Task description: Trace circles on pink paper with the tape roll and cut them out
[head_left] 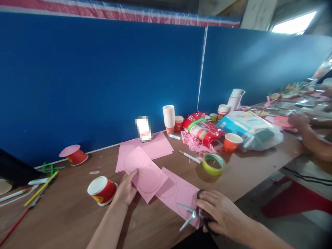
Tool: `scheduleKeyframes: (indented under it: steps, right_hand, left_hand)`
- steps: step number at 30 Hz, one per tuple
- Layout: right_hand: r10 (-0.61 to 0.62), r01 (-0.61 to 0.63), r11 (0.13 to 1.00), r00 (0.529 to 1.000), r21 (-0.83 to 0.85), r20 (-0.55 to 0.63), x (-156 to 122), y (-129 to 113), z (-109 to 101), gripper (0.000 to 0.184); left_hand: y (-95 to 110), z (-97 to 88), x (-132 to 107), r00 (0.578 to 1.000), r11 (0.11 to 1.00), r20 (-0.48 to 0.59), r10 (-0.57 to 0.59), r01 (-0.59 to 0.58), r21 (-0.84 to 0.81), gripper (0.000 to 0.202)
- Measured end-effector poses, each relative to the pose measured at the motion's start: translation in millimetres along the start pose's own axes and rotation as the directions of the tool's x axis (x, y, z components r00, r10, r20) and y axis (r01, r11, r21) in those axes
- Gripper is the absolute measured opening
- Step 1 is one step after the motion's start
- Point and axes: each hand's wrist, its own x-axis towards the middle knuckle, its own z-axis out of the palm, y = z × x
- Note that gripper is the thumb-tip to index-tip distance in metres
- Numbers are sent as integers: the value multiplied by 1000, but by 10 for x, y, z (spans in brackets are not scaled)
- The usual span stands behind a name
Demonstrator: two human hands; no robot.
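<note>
Scissors (193, 216) in curled right hand (220, 212), pink sheet (149, 178) in left hand (127, 190)

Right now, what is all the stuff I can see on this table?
pink paper strips: two, pink with drawn circles, near edge
pink sheets: a few, pink, behind the strips
scissors: one, black handles, right hand
tape roll: one, green-yellow, mid-table
paper cups: two red at left, one orange near bag, white stack at the back
snack packets: a few, red, by the stack
plastic bag: one, clear, right
table: one, brown
partition: one, blue, behind
another person's arm: one, far right
left hand: holds one strip
right hand: holds the scissors
</note>
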Motion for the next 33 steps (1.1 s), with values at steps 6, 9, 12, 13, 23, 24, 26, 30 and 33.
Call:
scheduleKeyframes:
  steps: [6, 9, 12, 13, 23, 24, 26, 30, 33]
  right_hand:
    - [-180, 176, 979, 983, -104, -28, -145, 53, 23, 34]
    - [-187, 184, 980, 982, -70, -31, -168, 71, -27, 35]
    - [-83, 84, 996, 990, 7, -111, -79, 167, -219, 38]
    - [-39, 43, 999, 983, 17, -178, -12, 223, -317, 37]
    - [53, -314, 894, 781, -319, -622, 1281, 877, -1339, 29]
    - [48, -335, 876, 775, -346, -630, 1387, 903, -1392, 31]
    - [28, -367, 844, 758, -391, -652, 1542, 935, -1470, 32]
    - [-32, -379, 828, 705, -414, -709, 1618, 992, -1488, 36]
    - [-53, -384, 811, 703, -441, -709, 1514, 1091, -1378, 37]
  left_hand:
    - [9, 1, -7, 999, 999, -15, -38, 38, -19, 17]
    - [-2, -18, 5, 999, 999, -24, -37, 36, -42, 16]
    - [-22, -32, 30, 997, 996, -69, -35, 30, -80, 14]
    - [-27, -34, 36, 996, 996, -82, -36, 28, -86, 13]
    - [-39, -1, -4, 999, 1000, -30, -21, 20, -17, 12]
    - [-41, 1, -7, 999, 1000, -28, -16, 16, -9, 13]
    - [-42, 7, -13, 1000, 1000, -18, -6, 6, 2, 14]
    - [-33, 22, -33, 1000, 1000, 6, 9, -9, 11, 17]
    - [-29, 27, -45, 1000, 1000, 1, -9, 9, 0, 16]
